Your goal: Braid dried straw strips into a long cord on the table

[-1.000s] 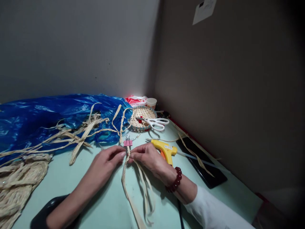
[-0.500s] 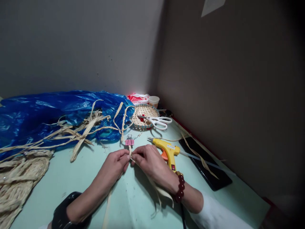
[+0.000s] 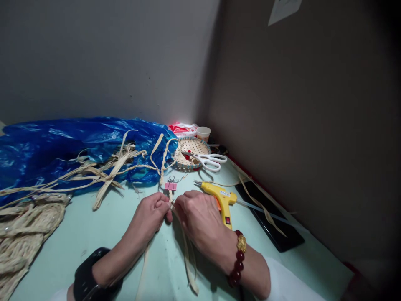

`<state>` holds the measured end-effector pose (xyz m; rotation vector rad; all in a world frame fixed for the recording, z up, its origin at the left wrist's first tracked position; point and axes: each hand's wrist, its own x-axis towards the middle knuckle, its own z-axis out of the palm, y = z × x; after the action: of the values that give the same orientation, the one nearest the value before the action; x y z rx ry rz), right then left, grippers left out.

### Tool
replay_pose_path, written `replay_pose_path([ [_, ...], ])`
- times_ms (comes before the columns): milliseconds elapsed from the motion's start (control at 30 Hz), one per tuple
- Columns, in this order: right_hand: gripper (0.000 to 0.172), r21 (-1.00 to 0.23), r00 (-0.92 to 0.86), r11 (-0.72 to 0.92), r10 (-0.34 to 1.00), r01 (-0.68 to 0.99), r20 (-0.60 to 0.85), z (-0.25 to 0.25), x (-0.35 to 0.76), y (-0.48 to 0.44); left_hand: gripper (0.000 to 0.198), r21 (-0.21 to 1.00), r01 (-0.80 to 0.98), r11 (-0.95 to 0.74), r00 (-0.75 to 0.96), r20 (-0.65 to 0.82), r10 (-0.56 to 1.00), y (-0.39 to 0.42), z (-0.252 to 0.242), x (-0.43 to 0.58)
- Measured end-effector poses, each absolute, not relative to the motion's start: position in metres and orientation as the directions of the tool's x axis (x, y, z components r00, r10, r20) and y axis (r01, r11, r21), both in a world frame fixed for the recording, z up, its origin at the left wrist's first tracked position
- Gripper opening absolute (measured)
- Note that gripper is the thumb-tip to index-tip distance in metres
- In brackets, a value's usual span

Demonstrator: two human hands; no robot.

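A pink binder clip [image 3: 171, 186] grips the top of a pale braid of flat dried strips [image 3: 171, 195] at the middle of the table. Just below the clip, my left hand [image 3: 155, 209] pinches the braid's strips from the left. My right hand [image 3: 197, 213] is closed beside it, its fingertips on strips at the same spot; its palm side is hidden. Loose strip ends [image 3: 189, 267] hang toward me under the right hand, and another strip [image 3: 143, 267] trails below the left. A finished length of braid [image 3: 163, 165] runs on behind the clip.
A yellow glue gun [image 3: 221, 198] lies right of my right hand, near a black tablet-like slab [image 3: 275, 225]. White scissors [image 3: 210, 162] rest on a woven basket [image 3: 179, 166] behind. At left are a blue plastic bag [image 3: 62, 138], loose strips [image 3: 109, 179] and a woven piece [image 3: 28, 238].
My right hand has turned over more, back upward, and the strips under it now hang straighter toward me. My left hand stays at the braid.
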<state>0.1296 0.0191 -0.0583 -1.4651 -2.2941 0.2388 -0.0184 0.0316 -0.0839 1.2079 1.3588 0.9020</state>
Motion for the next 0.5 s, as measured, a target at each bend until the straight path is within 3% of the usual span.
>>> replay_pose_path([
  [133, 0.009, -0.144, -0.473, 0.562, 0.787, 0.815, 0.397, -0.060, 0.121, 0.007, 0.011, 0.973, 0.136, 0.186, 0.031, -0.191, 0.981, 0.030, -0.088, -0.020],
  [233, 0.014, -0.017, -0.582, 0.657, 0.678, 0.753, 0.449, -0.070, 0.112, 0.000, 0.015, 0.971, 0.075, 0.229, 0.061, -0.233, 0.971, 0.030, -0.090, -0.022],
  [400, 0.020, 0.141, -0.684, 0.703, 0.595, 0.697, 0.422, -0.086, 0.104, -0.008, 0.023, 0.963, -0.005, 0.269, 0.192, -0.263, 0.945, 0.032, -0.090, -0.029],
  [500, 0.021, 0.152, -0.699, 0.708, 0.595, 0.689, 0.396, -0.085, 0.104, -0.009, 0.024, 0.960, -0.052, 0.276, 0.219, -0.259, 0.941, 0.031, -0.089, -0.031],
])
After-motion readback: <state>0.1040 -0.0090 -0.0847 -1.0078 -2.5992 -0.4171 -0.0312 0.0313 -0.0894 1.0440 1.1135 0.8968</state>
